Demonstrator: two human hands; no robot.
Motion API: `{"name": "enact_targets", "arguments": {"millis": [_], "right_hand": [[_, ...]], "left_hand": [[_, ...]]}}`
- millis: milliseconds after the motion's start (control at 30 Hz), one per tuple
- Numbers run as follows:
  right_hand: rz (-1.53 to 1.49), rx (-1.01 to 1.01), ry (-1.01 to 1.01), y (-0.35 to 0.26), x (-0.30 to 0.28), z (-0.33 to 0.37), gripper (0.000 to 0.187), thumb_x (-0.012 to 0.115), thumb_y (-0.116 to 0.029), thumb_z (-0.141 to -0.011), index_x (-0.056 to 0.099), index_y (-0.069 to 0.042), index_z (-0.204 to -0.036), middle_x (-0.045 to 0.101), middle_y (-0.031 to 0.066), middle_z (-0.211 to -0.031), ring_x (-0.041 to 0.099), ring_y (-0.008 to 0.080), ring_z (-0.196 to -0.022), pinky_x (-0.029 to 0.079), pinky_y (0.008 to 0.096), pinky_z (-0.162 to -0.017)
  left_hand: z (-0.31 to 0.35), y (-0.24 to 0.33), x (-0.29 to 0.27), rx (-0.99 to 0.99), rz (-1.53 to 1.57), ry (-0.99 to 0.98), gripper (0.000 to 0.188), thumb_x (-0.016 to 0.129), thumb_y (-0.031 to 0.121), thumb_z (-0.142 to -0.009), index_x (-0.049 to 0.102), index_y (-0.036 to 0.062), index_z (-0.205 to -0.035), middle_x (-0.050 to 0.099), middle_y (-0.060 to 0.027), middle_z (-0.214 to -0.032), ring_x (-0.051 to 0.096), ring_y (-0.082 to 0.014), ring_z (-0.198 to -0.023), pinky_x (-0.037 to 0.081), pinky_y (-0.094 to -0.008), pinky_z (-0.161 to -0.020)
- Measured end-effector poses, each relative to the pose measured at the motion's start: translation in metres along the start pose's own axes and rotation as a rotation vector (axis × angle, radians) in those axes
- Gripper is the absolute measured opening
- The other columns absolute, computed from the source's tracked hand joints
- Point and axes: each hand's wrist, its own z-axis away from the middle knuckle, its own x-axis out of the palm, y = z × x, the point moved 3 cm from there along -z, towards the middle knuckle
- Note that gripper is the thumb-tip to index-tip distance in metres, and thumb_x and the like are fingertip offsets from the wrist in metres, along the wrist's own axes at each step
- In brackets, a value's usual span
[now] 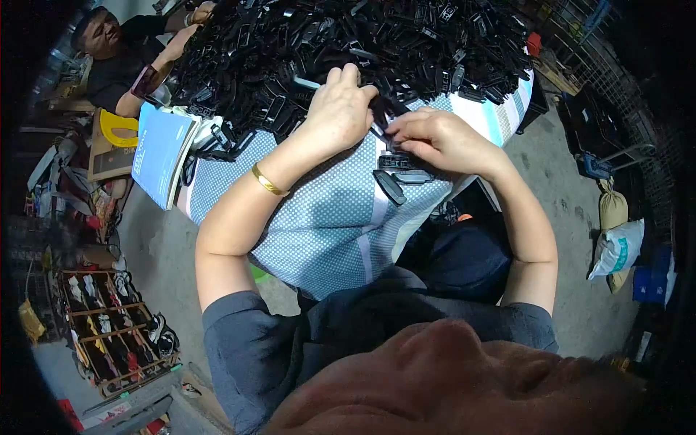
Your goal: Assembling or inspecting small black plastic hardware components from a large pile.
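A big heap of small black plastic parts, some shaped like buckles or clips, covers the far side of a table draped with a patterned cloth. My left hand, a gold bangle on its wrist, is closed at the near edge of the heap; its fingertips are hidden. Fingers of my right hand are pinched together just right of it, at a small dark piece that is partly covered. Just below the right hand, a few loose black parts lie on the cloth.
A blue-covered book lies at the table's left edge. Beyond it, another person reaches to the heap. A rack of straps or similar pieces stands low left. Sacks and a blue box sit on the floor at right.
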Motion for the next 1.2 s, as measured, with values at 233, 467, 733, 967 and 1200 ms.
{"name": "enact_targets", "arguments": {"millis": [233,467,733,967,1200], "right_hand": [[-0.146,0.029,-0.044,0.020,-0.008,0.006,0.018,0.057,-0.011,-0.081,0.063,0.004,-0.090,0.064,0.0135,-0.094,0.060,0.0271,-0.089,0.047,0.0346,-0.080],[-0.023,0.130,0.288,0.029,-0.010,0.009,0.019,0.057,-0.010,-0.083,0.062,0.003,-0.095,0.063,0.0125,-0.091,0.060,0.0226,-0.081,0.048,0.0311,-0.072],[-0.408,0.258,0.591,0.027,0.007,0.000,0.022,0.060,-0.013,-0.085,0.064,0.001,-0.101,0.066,0.0101,-0.086,0.060,0.0113,-0.063,0.048,0.0231,-0.056],[-0.501,0.307,0.576,0.018,0.011,-0.002,0.020,0.058,-0.008,-0.086,0.063,0.003,-0.102,0.064,0.0069,-0.089,0.060,0.0095,-0.072,0.050,0.0213,-0.059],[-0.037,0.047,0.707,0.006,0.011,-0.006,0.016,0.061,0.000,-0.078,0.065,0.002,-0.093,0.063,0.0134,-0.082,0.062,0.0221,-0.070,0.048,0.0276,-0.061]], "left_hand": [[0.000,0.003,0.002,-0.045,-0.028,-0.121,0.028,0.066,0.024,-0.075,0.065,0.0014,-0.090,0.051,-0.0144,-0.102,0.048,-0.0297,-0.095,0.043,-0.0373,-0.083],[0.009,0.003,-0.005,-0.030,0.182,0.041,0.023,0.066,0.010,-0.074,0.065,0.0037,-0.096,0.048,-0.0174,-0.115,0.047,-0.0323,-0.104,0.041,-0.0374,-0.090],[0.003,-0.001,-0.005,0.001,0.479,0.238,0.022,0.059,0.007,-0.082,0.064,0.0023,-0.103,0.052,-0.0179,-0.117,0.057,-0.0274,-0.099,0.046,-0.0309,-0.084],[0.002,-0.012,0.016,-0.247,1.259,0.124,0.017,0.056,0.000,-0.084,0.063,-0.0062,-0.097,0.057,-0.0087,-0.098,0.062,-0.0151,-0.080,0.053,-0.0224,-0.068],[0.005,-0.005,0.009,-0.187,0.856,0.140,0.021,0.052,-0.004,-0.084,0.063,-0.0035,-0.101,0.052,-0.0074,-0.099,0.059,-0.0121,-0.078,0.051,-0.0207,-0.069]]}}
